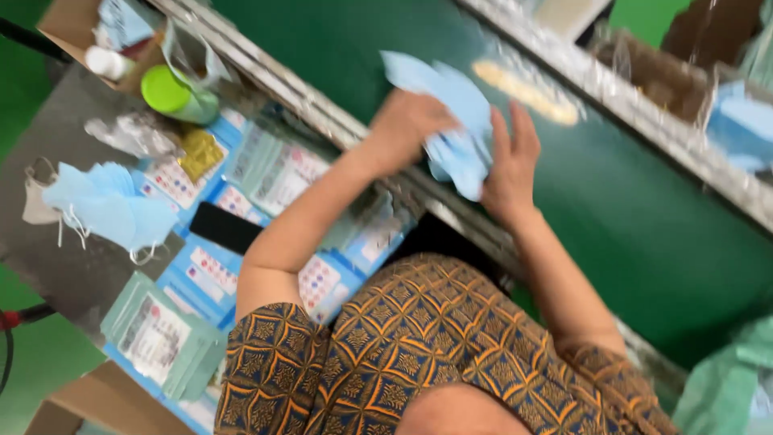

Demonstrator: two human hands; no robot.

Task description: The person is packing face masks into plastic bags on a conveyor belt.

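- On the far left, we are seeing a box (72, 24) holding a white bottle (109, 63), with a green-capped bottle (173, 93) lying just beside it.
- Below that, a loose pile of blue masks (109, 205) is resting on the grey table (56, 266), its ear loops dangling near the edge.
- Next, flat packets (274, 173) are lying spread in overlapping rows, with a gold wrapper (200, 153) and a black phone (225, 227) on top of them, and a stack of green sleeves (157, 338) nearer to us.
- Our left hand (407, 125) is closing around the stack of masks (455, 121), fingers curled onto its left side.
- Our right hand (511, 161) is pressing against the stack's right side with fingers spread flat; together both hands are clamping the stack between them, above the green belt (628, 209) and just past its metal rail (322, 113).
- Further right, a pale strip (523, 93) is lying on the belt, and more blue masks (745, 125) are sitting beyond the far rail.
- We are judging the hold uneven: the masks are fanning out at the top and bottom, so a few could be slipping free onto the belt.
- The picture is blurred, so a quick swing could be loosening the outer masks, or an elbow could be nudging the packets.
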